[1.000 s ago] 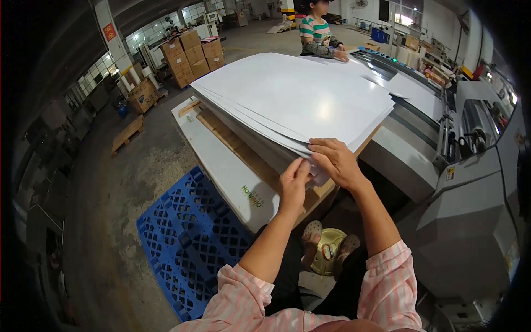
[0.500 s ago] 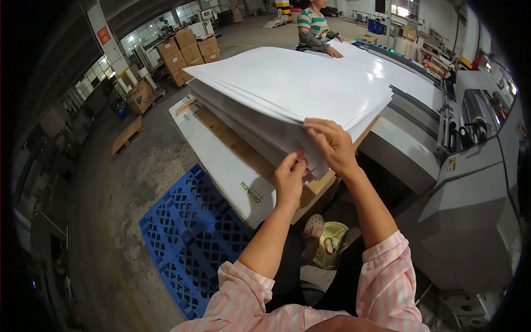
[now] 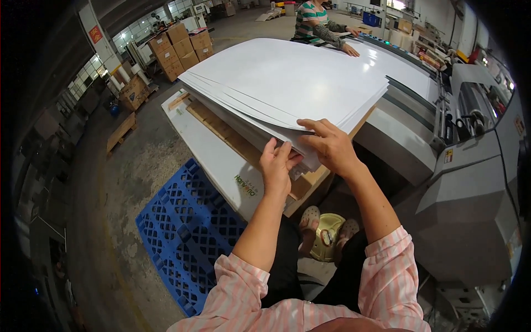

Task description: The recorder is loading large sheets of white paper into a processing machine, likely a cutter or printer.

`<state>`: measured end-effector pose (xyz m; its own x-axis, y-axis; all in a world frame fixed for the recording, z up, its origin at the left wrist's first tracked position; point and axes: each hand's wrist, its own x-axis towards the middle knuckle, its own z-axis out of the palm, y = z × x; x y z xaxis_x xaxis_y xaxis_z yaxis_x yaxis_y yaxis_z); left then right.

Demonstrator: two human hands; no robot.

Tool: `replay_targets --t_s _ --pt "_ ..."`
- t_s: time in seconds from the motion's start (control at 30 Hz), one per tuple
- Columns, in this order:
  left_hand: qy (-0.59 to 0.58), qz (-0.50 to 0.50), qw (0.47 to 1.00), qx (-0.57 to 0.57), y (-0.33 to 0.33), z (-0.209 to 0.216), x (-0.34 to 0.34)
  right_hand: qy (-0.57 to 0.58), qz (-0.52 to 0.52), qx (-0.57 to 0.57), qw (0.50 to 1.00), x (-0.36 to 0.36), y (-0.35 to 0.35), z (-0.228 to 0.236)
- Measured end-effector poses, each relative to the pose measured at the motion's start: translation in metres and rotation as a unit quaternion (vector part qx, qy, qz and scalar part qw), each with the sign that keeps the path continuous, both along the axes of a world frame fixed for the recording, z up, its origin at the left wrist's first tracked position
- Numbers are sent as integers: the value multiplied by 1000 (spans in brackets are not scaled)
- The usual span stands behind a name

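Piled beyond and left of the stack of white sheets [image 3: 287,74] are brown cardboard boxes [image 3: 177,50], their contents hidden. The stack is broad, smooth and glossy, its sheets parting in thin curved layers toward its near corner. There the right hand [image 3: 333,148] has its fingers parted at the edges; whether they pinch a sheet, I cannot tell. The left hand [image 3: 276,169], fingers loosely spread, is just beside that corner. A blue lattice pallet [image 3: 185,235] lies near-left of the stack.

Sign, lettering, label:
Red sign [image 3: 95,34] on pillar [image 3: 104,54]; green lettering [image 3: 245,186] on white board [image 3: 213,152]; yellow label [image 3: 448,155] on grey machine housing [image 3: 470,148].
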<state>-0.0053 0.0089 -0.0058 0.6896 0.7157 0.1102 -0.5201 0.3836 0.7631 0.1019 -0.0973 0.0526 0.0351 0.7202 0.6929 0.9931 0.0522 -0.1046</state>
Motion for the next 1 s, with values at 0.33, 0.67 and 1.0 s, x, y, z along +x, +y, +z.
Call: replay_targets --t_s 0.33,0.67,1.0 --pt "55 20 998 19 2 5 -5 3 -8 13 1000 0 8 -4" --pt "101 -2 994 36 -9 -1 -12 667 69 176 720 -7 31 8" --pt "69 16 996 48 -9 7 -10 142 11 -11 990 7 18 -16"
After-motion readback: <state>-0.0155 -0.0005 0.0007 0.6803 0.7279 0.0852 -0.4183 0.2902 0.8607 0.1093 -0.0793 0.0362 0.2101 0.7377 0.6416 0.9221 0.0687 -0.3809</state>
